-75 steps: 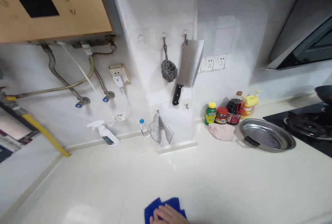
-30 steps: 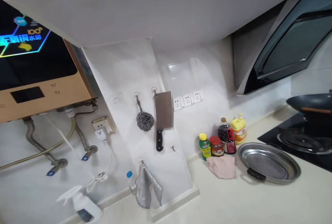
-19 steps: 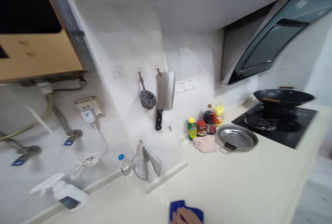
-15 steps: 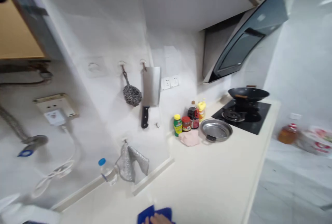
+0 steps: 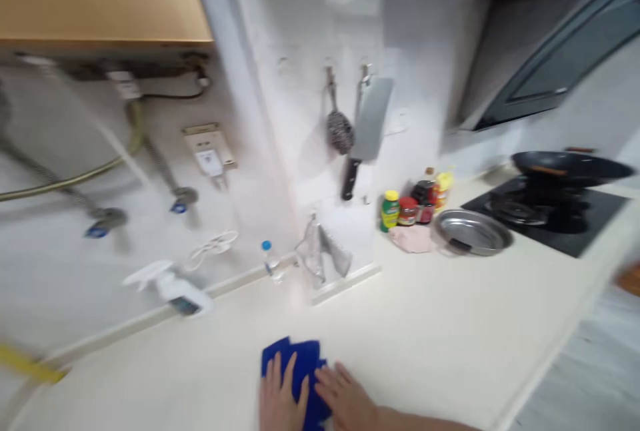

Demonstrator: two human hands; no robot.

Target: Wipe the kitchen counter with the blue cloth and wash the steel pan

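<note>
A folded blue cloth (image 5: 303, 358) lies on the pale countertop (image 5: 425, 338) near the bottom of the view. My left hand (image 5: 283, 398) rests flat on its left part, fingers spread. On the cloth's right edge my right hand (image 5: 345, 394) lies palm down, its fingers stretched out and a little apart. Neither hand is closed round the cloth; both press on it from above. The forearm of my right hand comes in from the lower right.
Along the wall stand a white spray bottle (image 5: 173, 291), a clear bottle with a blue cap (image 5: 271, 263) and several condiments by a pink cloth (image 5: 413, 239). A steel pan (image 5: 473, 231) sits before the hob with a wok (image 5: 570, 168). A cleaver (image 5: 373, 121) hangs on the wall.
The view has turned left and down, so the wall items sit further right and the spray bottle shows fully. Both hands and the blue cloth are now much more in view.
</note>
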